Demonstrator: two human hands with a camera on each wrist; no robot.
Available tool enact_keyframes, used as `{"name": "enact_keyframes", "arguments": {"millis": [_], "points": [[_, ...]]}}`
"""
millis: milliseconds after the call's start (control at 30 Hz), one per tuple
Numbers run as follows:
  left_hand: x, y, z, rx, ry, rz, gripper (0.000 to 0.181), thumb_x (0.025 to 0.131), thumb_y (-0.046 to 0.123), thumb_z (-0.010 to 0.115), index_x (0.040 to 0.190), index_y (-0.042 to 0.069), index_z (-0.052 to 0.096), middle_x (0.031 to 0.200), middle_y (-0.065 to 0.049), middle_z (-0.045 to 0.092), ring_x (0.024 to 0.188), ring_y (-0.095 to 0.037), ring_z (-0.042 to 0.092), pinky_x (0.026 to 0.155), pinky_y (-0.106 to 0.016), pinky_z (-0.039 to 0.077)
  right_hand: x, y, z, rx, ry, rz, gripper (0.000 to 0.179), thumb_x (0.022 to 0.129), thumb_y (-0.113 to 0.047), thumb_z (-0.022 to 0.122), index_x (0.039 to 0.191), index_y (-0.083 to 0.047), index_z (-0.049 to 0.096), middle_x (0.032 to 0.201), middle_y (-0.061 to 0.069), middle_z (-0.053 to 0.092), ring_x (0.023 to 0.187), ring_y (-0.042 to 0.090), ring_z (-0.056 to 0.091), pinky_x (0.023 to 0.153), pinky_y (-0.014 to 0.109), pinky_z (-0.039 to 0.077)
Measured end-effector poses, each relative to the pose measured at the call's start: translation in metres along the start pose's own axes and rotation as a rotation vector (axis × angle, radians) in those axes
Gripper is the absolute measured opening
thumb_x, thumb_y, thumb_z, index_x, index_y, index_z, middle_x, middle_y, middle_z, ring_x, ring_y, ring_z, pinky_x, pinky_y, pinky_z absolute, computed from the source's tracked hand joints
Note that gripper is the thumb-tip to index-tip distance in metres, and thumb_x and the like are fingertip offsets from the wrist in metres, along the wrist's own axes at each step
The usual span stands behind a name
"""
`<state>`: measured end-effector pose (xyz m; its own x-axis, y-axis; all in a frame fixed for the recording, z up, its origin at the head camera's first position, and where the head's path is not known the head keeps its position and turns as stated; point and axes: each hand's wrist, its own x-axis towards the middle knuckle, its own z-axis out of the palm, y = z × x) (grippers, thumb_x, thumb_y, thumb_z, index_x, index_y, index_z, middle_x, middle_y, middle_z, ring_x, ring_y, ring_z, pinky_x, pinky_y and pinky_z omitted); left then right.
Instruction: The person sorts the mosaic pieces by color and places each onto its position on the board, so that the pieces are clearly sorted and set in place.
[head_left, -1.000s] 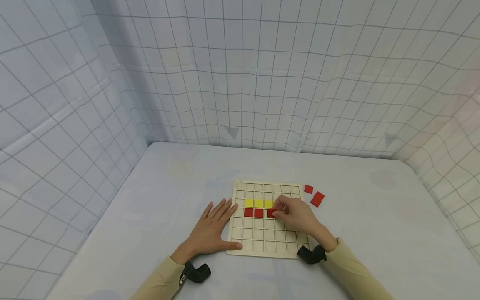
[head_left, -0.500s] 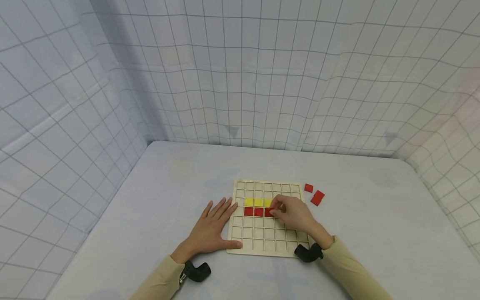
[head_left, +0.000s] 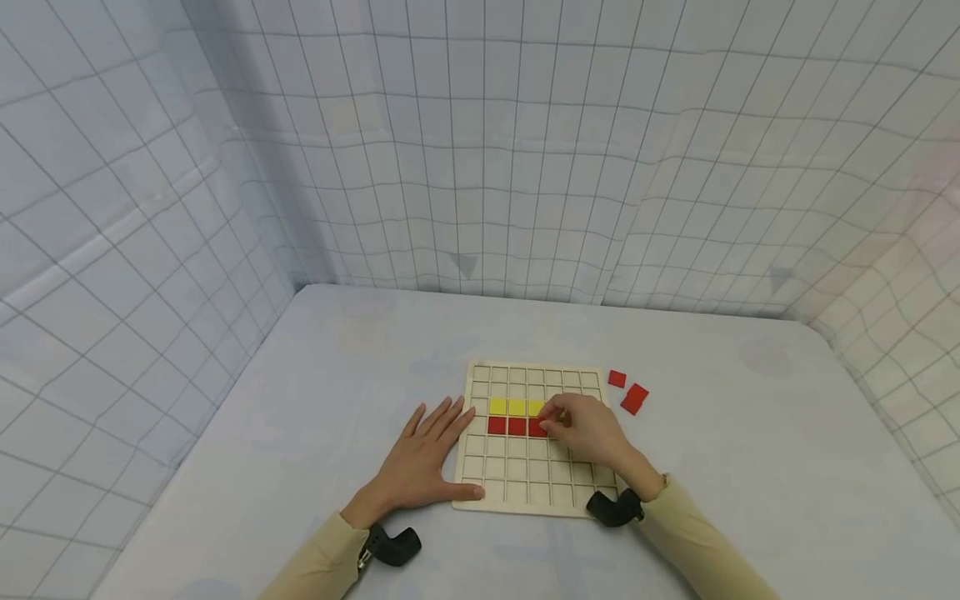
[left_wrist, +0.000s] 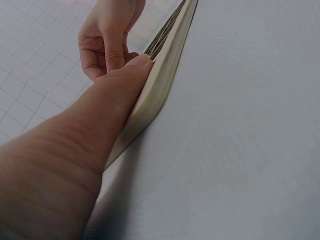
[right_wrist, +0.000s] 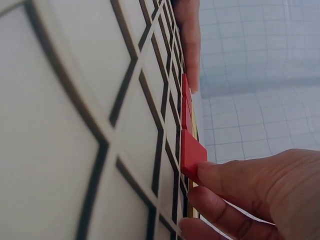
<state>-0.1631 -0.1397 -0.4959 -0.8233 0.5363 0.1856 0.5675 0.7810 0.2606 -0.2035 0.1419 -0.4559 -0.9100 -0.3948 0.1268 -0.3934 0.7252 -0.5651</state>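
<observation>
A pale wooden grid board (head_left: 517,492) lies flat on the table. Its cells hold a row of yellow tiles (head_left: 517,407) and, just below, a row of red tiles (head_left: 497,426). My right hand (head_left: 588,429) pinches the rightmost red tile (right_wrist: 192,155) at its cell; in the right wrist view that tile stands slightly proud of its neighbours. My left hand (head_left: 420,462) lies with fingers spread at the board's left edge. Its thumb (left_wrist: 125,72) rests on the board's near left corner, its fingertips on the left border.
Beyond the board's upper right corner lie a single red tile (head_left: 617,378) and some overlapping red tiles (head_left: 634,398). White gridded cloth (head_left: 525,167) hangs behind and at both sides of the white table (head_left: 360,350).
My right hand has shifted slightly left, bringing the pinched red tile against its neighbour in the row. The left hand stays in place.
</observation>
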Motion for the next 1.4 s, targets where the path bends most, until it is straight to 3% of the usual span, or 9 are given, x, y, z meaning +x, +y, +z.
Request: {"name": "enact_keyframes", "arguments": {"millis": [700, 833, 1000, 1200, 1400], "points": [[-0.001, 0.001, 0.001, 0.007, 0.025, 0.009, 0.107, 0.073, 0.082, 0.048, 0.151, 0.013, 0.027, 0.156, -0.007, 0.020, 0.142, -0.025, 0.014, 0.111, -0.050, 0.006, 0.000, -0.002, 0.001, -0.031, 0.012, 0.002, 0.013, 0.081, -0.016, 0.076, 0.075, -0.020, 0.066, 0.069, -0.013, 0.055, 0.058, 0.008, 0.046, 0.050, 0.024, 0.039], [0.000, 0.001, 0.000, 0.014, 0.002, 0.000, 0.108, 0.073, 0.083, 0.047, 0.152, 0.014, 0.024, 0.157, -0.006, 0.017, 0.143, -0.023, 0.012, 0.112, -0.049, 0.004, -0.002, -0.001, 0.001, -0.027, 0.010, -0.024, 0.012, 0.081, -0.017, 0.077, 0.076, -0.019, 0.066, 0.068, -0.013, 0.054, 0.058, 0.008, 0.046, 0.050, 0.024, 0.039], [-0.001, 0.001, 0.000, 0.011, -0.013, -0.003, 0.108, 0.073, 0.083, 0.047, 0.153, 0.014, 0.022, 0.157, -0.006, 0.016, 0.143, -0.022, 0.010, 0.112, -0.048, 0.003, -0.006, 0.004, 0.000, 0.004, -0.002, -0.054, 0.009, 0.082, -0.018, 0.077, 0.080, -0.019, 0.068, 0.071, -0.014, 0.055, 0.062, 0.007, 0.047, 0.054, 0.024, 0.043], [-0.001, 0.000, 0.001, 0.009, 0.009, 0.008, 0.108, 0.073, 0.082, 0.049, 0.152, 0.013, 0.025, 0.157, -0.007, 0.018, 0.143, -0.024, 0.012, 0.112, -0.050, 0.005, -0.014, 0.014, -0.009, 0.136, -0.018, -0.135, 0.005, 0.085, -0.015, 0.073, 0.087, -0.016, 0.068, 0.081, -0.013, 0.060, 0.070, 0.008, 0.053, 0.062, 0.024, 0.048], [0.000, 0.000, 0.000, 0.013, -0.013, -0.003, 0.108, 0.073, 0.083, 0.047, 0.153, 0.015, 0.021, 0.157, -0.005, 0.015, 0.143, -0.022, 0.009, 0.112, -0.048, 0.003, -0.021, 0.032, -0.022, 0.150, 0.071, -0.104, 0.007, 0.084, -0.012, 0.074, 0.089, -0.015, 0.070, 0.085, -0.010, 0.062, 0.073, 0.009, 0.055, 0.064, 0.026, 0.050]]}}
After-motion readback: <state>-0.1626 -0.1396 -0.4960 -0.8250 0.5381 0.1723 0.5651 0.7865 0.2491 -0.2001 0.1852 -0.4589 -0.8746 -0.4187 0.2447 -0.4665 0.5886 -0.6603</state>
